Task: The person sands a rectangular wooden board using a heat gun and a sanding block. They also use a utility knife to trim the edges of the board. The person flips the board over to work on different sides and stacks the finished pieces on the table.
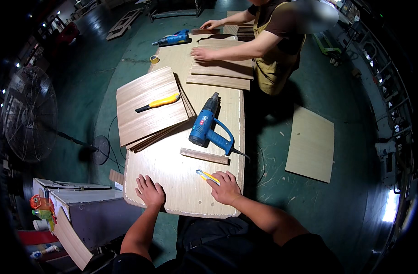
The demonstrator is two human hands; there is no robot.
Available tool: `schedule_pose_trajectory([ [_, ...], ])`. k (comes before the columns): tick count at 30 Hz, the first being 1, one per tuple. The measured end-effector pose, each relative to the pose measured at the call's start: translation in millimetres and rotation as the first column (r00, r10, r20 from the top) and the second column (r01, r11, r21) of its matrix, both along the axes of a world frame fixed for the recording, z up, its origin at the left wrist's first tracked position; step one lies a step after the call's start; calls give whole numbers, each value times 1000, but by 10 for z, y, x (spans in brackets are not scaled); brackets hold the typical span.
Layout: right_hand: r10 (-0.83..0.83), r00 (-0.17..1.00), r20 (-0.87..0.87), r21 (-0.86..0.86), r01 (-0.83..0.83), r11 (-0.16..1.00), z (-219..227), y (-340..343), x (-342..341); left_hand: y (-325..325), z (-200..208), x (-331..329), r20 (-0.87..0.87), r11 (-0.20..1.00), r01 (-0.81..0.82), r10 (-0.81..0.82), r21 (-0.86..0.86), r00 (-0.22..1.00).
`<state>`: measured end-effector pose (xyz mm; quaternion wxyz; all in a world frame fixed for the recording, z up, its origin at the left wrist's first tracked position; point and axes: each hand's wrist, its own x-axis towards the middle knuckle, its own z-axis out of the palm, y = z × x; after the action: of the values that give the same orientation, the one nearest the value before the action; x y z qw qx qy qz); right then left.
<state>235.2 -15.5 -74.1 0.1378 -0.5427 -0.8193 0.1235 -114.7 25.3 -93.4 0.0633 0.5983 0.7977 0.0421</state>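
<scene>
Near the front left corner of the pale wooden worktable, my left hand lies flat with its fingers spread, holding nothing. My right hand is closed round a yellow utility knife low over the front right of the tabletop; its pale front end points away to the left. Just beyond it lies a narrow wooden strip. A blue heat gun rests on its side behind the strip. To its left is a slanted stack of thin wooden boards, with a second yellow utility knife on top.
Across the table a co-worker has both hands over several wooden boards. Another blue heat gun and a tape roll sit at the far left. A standing fan is left; a board lies on the floor right.
</scene>
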Motion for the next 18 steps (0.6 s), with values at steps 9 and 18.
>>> schedule_pose_trajectory([
  [9, 0, 1000, -17, 19, 1, 1000, -13, 2, 2, 1, 11, 4, 12, 1000, 0, 0, 2, 1000],
  [18, 4, 1000, -5, 8, -4, 1000, -3, 1, 8, 1, 3, 6, 3, 1000, 0, 0, 6, 1000],
])
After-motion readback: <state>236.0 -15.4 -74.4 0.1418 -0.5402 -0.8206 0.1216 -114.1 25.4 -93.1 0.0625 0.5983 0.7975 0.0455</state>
